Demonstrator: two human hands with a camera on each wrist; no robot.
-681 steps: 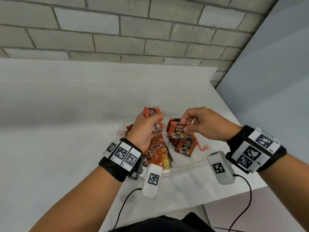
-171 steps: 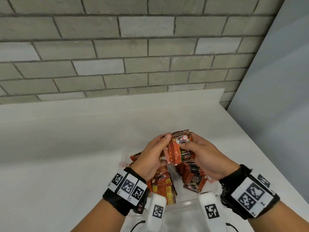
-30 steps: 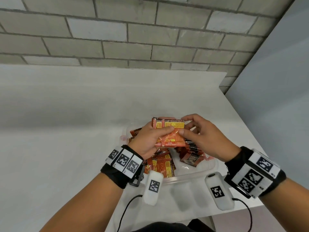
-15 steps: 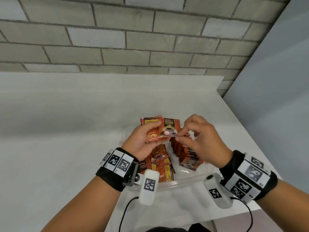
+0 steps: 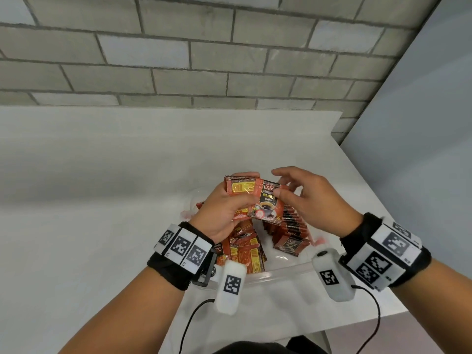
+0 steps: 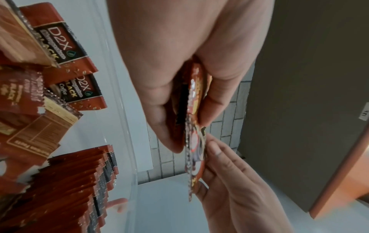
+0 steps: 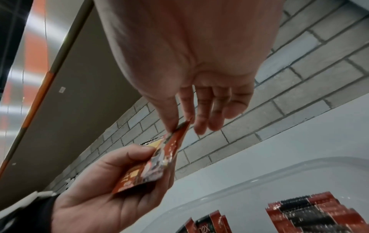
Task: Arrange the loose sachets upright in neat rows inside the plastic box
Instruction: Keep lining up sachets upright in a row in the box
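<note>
Over the clear plastic box (image 5: pixel 281 270), my left hand (image 5: pixel 229 205) grips a small stack of red sachets (image 5: pixel 240 187). My right hand (image 5: pixel 281 185) pinches the corner of the front sachet (image 5: pixel 267 203) between thumb and forefinger, with its black coffee face toward me. In the right wrist view, the right hand (image 7: pixel 179 124) pinches that sachet (image 7: pixel 171 146), whose other end lies in the left hand (image 7: pixel 99 189). A row of upright sachets (image 5: pixel 288 226) stands along the right side of the box. A loose pile (image 5: pixel 245 251) lies at the left.
The box sits near the front right corner of a white table (image 5: pixel 102 200). A grey brick wall (image 5: pixel 204 60) runs behind it and a pale panel (image 5: pixel 421 149) stands at the right. In the left wrist view, the box wall (image 6: pixel 123 110) runs beside the upright row (image 6: pixel 69 189).
The stack showed its yellow backs a second ago. The front sachet has since turned its printed face toward me and shifted right, pinched by my right hand. Both hands stay above the box.
</note>
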